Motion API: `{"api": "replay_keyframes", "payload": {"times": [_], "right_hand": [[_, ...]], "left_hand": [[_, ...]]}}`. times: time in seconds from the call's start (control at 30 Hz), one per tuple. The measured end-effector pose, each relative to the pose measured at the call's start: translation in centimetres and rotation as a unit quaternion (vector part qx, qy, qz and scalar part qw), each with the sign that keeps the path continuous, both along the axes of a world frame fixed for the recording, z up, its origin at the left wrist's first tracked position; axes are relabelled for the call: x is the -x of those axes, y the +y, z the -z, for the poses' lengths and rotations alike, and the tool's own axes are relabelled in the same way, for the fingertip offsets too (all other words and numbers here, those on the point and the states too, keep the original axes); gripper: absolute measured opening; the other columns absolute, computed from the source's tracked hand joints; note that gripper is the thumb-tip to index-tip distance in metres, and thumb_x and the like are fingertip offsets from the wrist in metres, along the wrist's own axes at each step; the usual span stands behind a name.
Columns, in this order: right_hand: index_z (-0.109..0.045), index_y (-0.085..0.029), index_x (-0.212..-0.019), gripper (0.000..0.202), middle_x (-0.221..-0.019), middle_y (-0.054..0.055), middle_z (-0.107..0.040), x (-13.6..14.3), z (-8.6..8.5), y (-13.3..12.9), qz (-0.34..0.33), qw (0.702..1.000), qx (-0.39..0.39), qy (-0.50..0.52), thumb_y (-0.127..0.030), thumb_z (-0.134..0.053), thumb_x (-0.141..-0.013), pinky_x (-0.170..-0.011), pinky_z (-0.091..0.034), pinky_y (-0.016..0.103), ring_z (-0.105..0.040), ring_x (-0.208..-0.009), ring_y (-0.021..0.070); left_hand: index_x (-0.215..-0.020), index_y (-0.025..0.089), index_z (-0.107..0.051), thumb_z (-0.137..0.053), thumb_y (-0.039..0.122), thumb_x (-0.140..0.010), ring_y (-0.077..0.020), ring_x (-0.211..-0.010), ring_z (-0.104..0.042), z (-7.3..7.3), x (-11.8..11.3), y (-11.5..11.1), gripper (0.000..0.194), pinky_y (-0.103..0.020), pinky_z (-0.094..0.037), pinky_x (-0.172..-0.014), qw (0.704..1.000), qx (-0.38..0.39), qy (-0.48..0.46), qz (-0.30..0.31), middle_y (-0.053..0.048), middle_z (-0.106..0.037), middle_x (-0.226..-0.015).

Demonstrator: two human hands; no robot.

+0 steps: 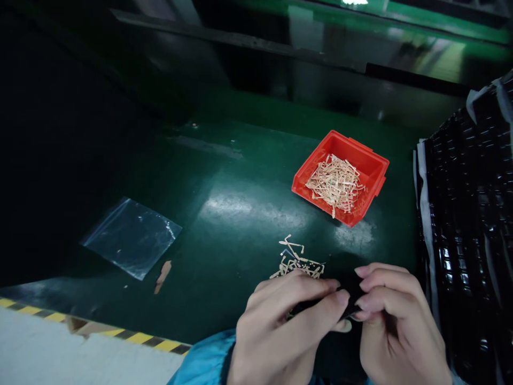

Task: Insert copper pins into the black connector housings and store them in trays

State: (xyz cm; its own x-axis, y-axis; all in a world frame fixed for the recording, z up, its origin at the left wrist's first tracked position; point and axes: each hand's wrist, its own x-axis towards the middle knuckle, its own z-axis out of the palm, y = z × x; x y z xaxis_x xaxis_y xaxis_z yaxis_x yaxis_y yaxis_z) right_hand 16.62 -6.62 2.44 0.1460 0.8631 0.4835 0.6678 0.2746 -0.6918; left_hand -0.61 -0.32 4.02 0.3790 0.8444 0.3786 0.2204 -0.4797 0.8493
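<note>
Both my hands are together low in the view, right of the middle. My left hand [284,326] is closed, thumb and fingers pinching a small black part [351,300] whose shape is mostly hidden. The fingertips of my right hand [395,315] pinch the same part from the other side. Just beyond my left fingers lies a loose pile of thin, cream-coloured bent strips [294,263] on the green table. Farther off, a red open bin [371,166] holds a heap of similar strips [336,182].
A clear zip bag [134,235] lies flat on the left of the green table [224,256], with a brown scrap [162,276] beside it. Stacked black trays [476,235] with white tape rise at the right. Yellow-black tape [140,338] marks the near edge.
</note>
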Motion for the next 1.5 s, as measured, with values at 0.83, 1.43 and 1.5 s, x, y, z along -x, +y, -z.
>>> {"api": "replay_keyframes", "payload": {"times": [0.83,1.43,1.5], "right_hand": [[-0.065,-0.014,-0.083,0.032,-0.096,0.0,-0.07,-0.1,-0.7,0.1,-0.028,0.994,-0.075,-0.072,0.018,-0.059,-0.083,-0.086,-0.071,0.029,-0.074,-0.098,0.0118],[-0.068,-0.019,-0.091,0.02,-0.102,0.001,-0.076,2.0,-0.1,-0.2,0.073,0.991,-0.1,0.048,-0.02,-0.066,-0.111,-0.086,-0.068,0.037,-0.076,-0.097,0.0153],[-0.068,-0.017,-0.094,0.02,-0.109,0.001,-0.074,2.0,-0.3,-0.2,0.052,0.993,-0.089,0.057,-0.027,-0.066,-0.112,-0.094,-0.067,0.034,-0.075,-0.105,0.0132]], "left_hand": [[-0.095,0.014,-0.079,-0.065,0.02,-0.113,-0.0121,-0.074,-0.079,1.1,-0.1,0.0,0.024,-0.024,-0.064,-0.068,0.996,-0.081,-0.023,0.014,-0.003,-0.081,-0.089],[-0.109,0.022,-0.077,-0.069,0.019,-0.111,-0.0152,-0.109,-0.086,0.2,3.8,-0.7,0.009,-0.019,-0.072,-0.093,0.992,-0.089,0.049,0.078,-0.003,-0.09,-0.116],[-0.115,0.026,-0.08,-0.065,0.017,-0.113,-0.0148,-0.113,-0.086,-0.2,4.0,-1.1,0.017,-0.018,-0.072,-0.094,0.994,-0.055,0.054,0.077,-0.001,-0.089,-0.119]]}}
